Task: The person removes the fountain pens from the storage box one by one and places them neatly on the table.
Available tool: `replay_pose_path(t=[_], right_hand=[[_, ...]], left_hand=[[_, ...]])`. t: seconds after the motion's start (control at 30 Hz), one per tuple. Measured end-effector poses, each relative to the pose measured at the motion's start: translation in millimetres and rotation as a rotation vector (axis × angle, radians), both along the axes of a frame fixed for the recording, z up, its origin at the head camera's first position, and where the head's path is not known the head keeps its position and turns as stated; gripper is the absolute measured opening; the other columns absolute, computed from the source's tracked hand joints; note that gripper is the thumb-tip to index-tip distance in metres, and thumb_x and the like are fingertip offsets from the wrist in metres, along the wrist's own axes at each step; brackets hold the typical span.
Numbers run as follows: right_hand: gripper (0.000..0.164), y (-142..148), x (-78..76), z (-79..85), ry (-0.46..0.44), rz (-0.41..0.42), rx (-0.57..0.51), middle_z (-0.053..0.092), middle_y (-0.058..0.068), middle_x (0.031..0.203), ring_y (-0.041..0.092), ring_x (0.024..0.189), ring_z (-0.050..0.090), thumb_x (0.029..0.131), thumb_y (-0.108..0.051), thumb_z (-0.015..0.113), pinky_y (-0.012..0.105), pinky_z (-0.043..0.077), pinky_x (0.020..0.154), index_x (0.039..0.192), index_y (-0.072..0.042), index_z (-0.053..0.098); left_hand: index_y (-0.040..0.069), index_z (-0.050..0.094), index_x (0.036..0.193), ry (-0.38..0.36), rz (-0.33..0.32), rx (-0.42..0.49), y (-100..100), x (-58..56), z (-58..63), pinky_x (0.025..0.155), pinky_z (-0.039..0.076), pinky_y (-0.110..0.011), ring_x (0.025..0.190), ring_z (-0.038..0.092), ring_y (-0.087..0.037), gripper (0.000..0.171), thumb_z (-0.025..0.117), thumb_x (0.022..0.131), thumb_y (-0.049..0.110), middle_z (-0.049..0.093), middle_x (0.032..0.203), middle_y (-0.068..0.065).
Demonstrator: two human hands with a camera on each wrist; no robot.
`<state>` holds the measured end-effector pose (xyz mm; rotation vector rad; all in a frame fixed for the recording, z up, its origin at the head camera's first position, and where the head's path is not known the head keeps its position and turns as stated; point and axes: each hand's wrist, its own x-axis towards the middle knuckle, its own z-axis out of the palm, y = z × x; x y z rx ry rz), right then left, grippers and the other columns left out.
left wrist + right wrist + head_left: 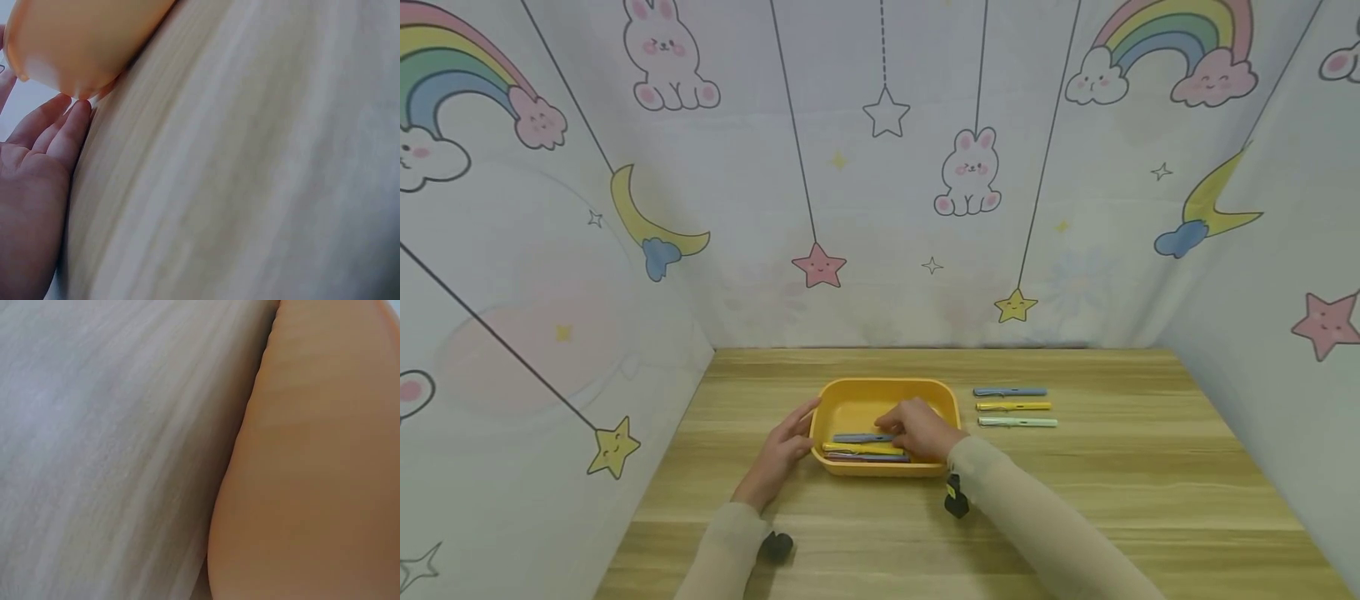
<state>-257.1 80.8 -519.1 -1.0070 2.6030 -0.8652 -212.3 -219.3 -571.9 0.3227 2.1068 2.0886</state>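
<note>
A yellow-orange plastic tray [886, 471] stands on the wooden table. My left hand [782, 450] touches the tray's left end in the head view. The left wrist view shows its fairly straight fingers [72, 134] against the tray's wall [87, 44]. My right hand [921, 429] reaches into the tray with bent fingers. Its fingertips overlap the right end of a grey-blue pen [853, 437]; whether they pinch it I cannot tell. Nearer the front wall lie a yellow pen [857, 448] and dark purple and blue pens [868, 457].
Right of the tray, a blue pen [1011, 392], a yellow pen [1015, 407] and a pale green pen [1018, 422] lie in parallel on the table [1112, 467]. A printed white curtain [895, 308] hangs around the table's back and sides. Only the tray's outer wall [312, 456] and tabletop show in the right wrist view.
</note>
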Motion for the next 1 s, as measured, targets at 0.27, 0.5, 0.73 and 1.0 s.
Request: replay_pose_path(t=[0.27, 0.5, 0.73, 1.0], right_hand=[[0.042, -0.9, -0.3, -1.9, 0.042, -0.013, -0.008, 0.079, 0.01, 0.115, 0.022, 0.105, 0.076, 0.092, 0.005, 0.074, 0.035, 0.062, 0.087, 0.132, -0.003, 0.072], [0.047, 2.8, -2.5, 2.9, 0.015, -0.068, -0.06, 0.079, 0.009, 0.111, 0.021, 0.102, 0.075, 0.093, 0.002, 0.072, 0.036, 0.062, 0.086, 0.139, -0.003, 0.067], [0.046, 9.1, -4.5, 9.7, 0.011, -0.089, -0.123, 0.08, 0.003, 0.109, 0.016, 0.1, 0.075, 0.095, -0.001, 0.072, 0.037, 0.061, 0.088, 0.14, -0.008, 0.068], [0.047, 15.8, -1.9, 14.8, -0.04, -0.159, -0.254, 0.08, 0.0, 0.108, 0.014, 0.099, 0.075, 0.096, -0.008, 0.075, 0.031, 0.061, 0.085, 0.141, -0.007, 0.067]], left_hand=[[0.016, 0.041, 0.162, 0.002, -0.004, 0.011, 1.2, 1.5, -0.3, 0.107, 0.047, -0.028, 0.15, 0.04, -0.037, 0.069, 0.053, 0.096, 0.001, 0.04, 0.164, -0.021], [0.016, 0.04, 0.163, 0.011, -0.007, 0.011, -0.2, 0.7, 0.5, 0.108, 0.047, -0.028, 0.151, 0.039, -0.037, 0.07, 0.053, 0.096, 0.002, 0.039, 0.165, -0.02], [0.019, 0.042, 0.162, 0.008, -0.004, -0.003, -0.2, -0.4, 0.9, 0.108, 0.046, -0.03, 0.151, 0.04, -0.035, 0.069, 0.054, 0.096, 0.003, 0.04, 0.165, -0.017], [0.022, 0.042, 0.162, 0.003, 0.005, -0.028, -0.1, 0.7, 1.0, 0.116, 0.041, -0.047, 0.15, 0.042, -0.035, 0.069, 0.053, 0.097, 0.003, 0.039, 0.166, -0.016]])
